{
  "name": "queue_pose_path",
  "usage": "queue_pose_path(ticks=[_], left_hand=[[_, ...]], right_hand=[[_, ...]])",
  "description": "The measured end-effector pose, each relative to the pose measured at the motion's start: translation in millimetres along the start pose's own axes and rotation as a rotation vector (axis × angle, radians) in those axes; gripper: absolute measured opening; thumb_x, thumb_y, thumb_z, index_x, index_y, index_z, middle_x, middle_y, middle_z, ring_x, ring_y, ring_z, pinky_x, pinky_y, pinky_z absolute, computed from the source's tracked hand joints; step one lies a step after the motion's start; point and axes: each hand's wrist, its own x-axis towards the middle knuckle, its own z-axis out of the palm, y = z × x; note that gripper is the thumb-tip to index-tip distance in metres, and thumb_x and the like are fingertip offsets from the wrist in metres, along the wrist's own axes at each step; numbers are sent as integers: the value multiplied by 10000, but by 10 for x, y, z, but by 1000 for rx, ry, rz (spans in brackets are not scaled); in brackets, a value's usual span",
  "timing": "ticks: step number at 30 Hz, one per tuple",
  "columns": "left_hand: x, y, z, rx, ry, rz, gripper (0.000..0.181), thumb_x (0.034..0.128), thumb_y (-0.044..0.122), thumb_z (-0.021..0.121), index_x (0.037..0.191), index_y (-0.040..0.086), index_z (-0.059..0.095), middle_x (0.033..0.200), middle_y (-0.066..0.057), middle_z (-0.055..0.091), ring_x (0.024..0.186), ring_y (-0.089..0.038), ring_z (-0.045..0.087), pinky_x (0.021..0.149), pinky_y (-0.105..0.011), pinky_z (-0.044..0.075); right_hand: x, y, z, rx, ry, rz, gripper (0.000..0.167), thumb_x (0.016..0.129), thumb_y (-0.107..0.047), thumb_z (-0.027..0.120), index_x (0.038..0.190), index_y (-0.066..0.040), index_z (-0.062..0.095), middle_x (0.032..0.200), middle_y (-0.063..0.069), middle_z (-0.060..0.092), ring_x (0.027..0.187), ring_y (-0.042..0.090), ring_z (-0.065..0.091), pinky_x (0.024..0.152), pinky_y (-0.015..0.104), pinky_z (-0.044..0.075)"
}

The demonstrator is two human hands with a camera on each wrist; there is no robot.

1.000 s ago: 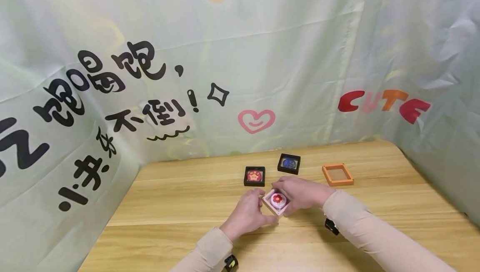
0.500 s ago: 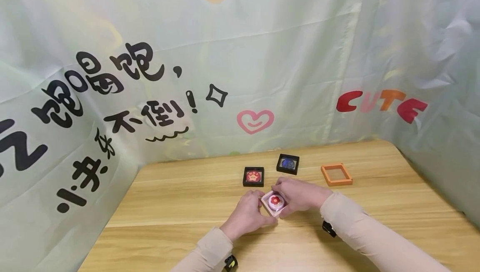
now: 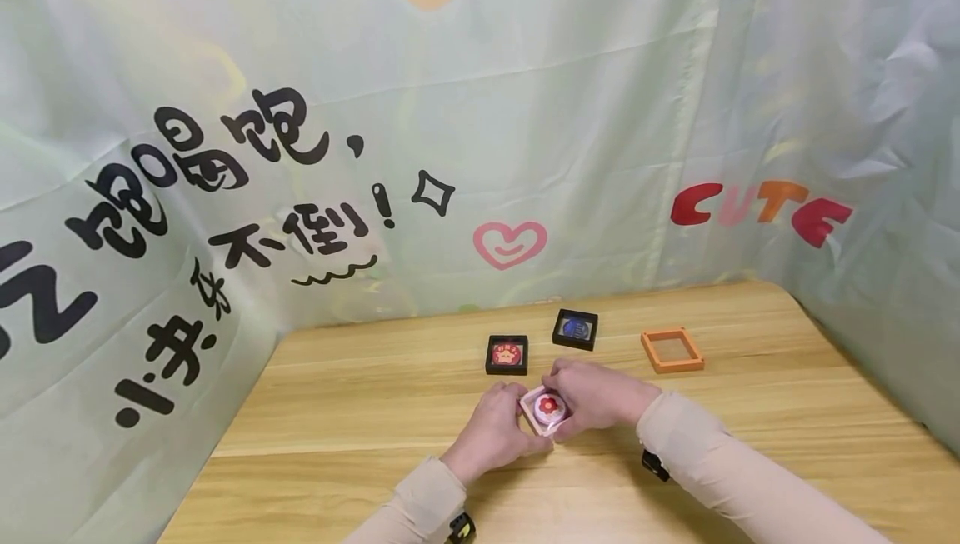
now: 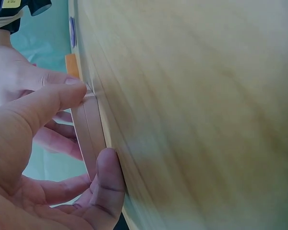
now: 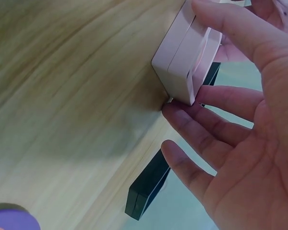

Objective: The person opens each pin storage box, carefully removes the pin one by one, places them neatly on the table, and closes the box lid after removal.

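A pale pink square display frame (image 3: 528, 413) is between my two hands at the middle of the table in the head view. Inside it shows a round white badge (image 3: 550, 409) with a red flower. My left hand (image 3: 495, 431) grips the frame's left and near sides, thumb and fingers spread along its edge (image 4: 89, 132). From the right, my right hand (image 3: 600, 398) holds the opposite side, its thumb on one end of the frame (image 5: 177, 57) and fingertips at another corner. The right hand covers part of the frame in the head view.
Behind the hands lie a black frame (image 3: 490, 355) with a red star badge and another black frame (image 3: 557, 329) with a blue badge. An orange frame (image 3: 695, 364) lies to the right. A purple rounded thing (image 5: 14, 219) shows in the right wrist view's corner. Printed curtain (image 3: 585, 152) surrounds the table.
The pink frame and my right hand have shifted slightly left and nearer. Both hands keep holding the frame. The black and orange frames stay put.
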Motion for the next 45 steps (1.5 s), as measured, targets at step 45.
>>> queue_pose_path(ticks=[45], left_hand=[[-171,6,-25,100,6,4,666,625,337,1041,1128,55,707,1058,-19,631,905,-133,588,868,-334,618]], right_hand=[[-137,-241,65,-99,60,-33,469,656,-349,1004,958,-87,757,884,-26,647,700,61,542,631,202,535]])
